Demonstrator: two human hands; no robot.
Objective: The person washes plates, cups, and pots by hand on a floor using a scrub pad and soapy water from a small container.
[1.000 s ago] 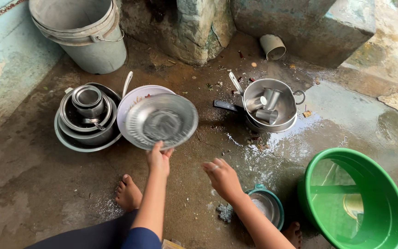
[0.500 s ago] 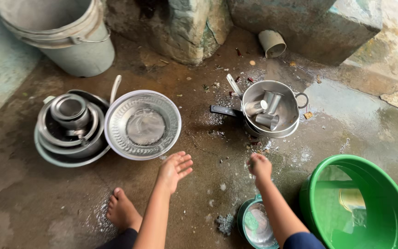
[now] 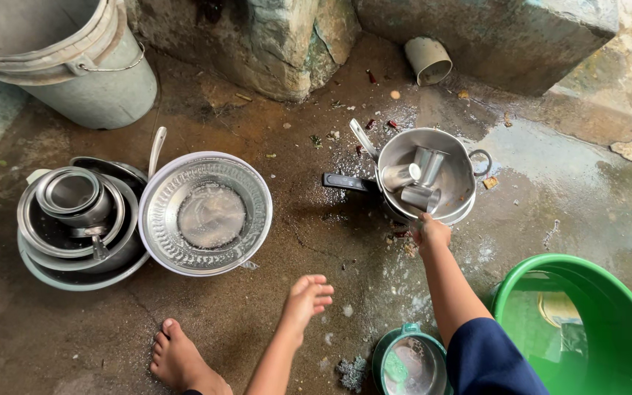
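- Over the wet concrete floor [image 3: 316, 241], the right hand [image 3: 430, 232] stretches forward on a nearly straight arm, its dark blue sleeve at the bottom edge of the view.
- Its fingers curl over the near rim of the steel pot [image 3: 426, 170] and grip that rim (the fingertips are hidden behind the edge).
- Three small steel cups [image 3: 418, 179] lie tumbled inside the pot, and a black handle [image 3: 349, 183] sticks out to its left from a pan beneath.
- Nearer the body, the left hand [image 3: 307, 296] hovers low above the floor, open and holding nothing, palm down with fingers spread and pointing right.
- A wide steel plate [image 3: 206, 213] lies flat beyond the left hand, well apart from it, leaning against a stack of steel bowls [image 3: 78, 219].
- A bare foot [image 3: 177, 358] rests on the floor by the left forearm.
- A green basin [image 3: 587, 322] of water sits to the right, and a small teal-rimmed bowl [image 3: 407, 362] lies beside the right elbow.
- A grey bucket [image 3: 67, 58] stands far left.
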